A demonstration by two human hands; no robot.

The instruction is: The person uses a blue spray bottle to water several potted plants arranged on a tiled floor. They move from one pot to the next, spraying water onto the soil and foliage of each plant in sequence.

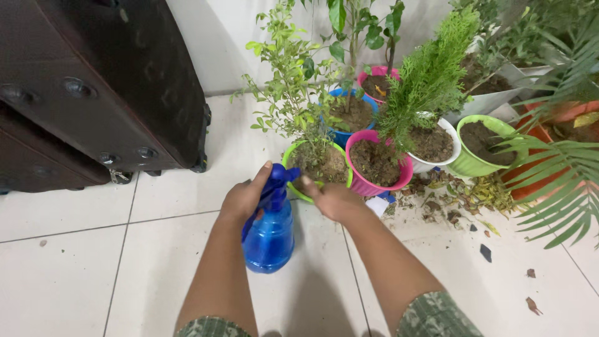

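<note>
A translucent blue plastic spray bottle (269,231) is held upright just above the white tiled floor (75,249), low in the middle of the view. The left hand (244,198) is closed around its darker blue trigger head, thumb up along the top, with the nozzle pointing toward the plants. Just beyond the nozzle stands a lime-green round plastic pot (293,181) holding a thin, small-leaved shrub in brown soil. The right hand (336,200) grips the near rim of this pot, its fingers curled over the edge. Touching the pot on its right is a pink plastic pot (399,181) with a feathery green conifer. Behind these stand a blue pot (342,134) and a smaller pink pot (368,73), and to the right a white pot (446,156) and another lime-green pot (477,163) filled with soil. Palm fronds (561,181) hang in from the right edge. Dry leaves and spilled soil (455,203) litter the tiles near the pots. A dark brown suitcase (93,87) on small wheels stands at the upper left, well apart from the plants.
</note>
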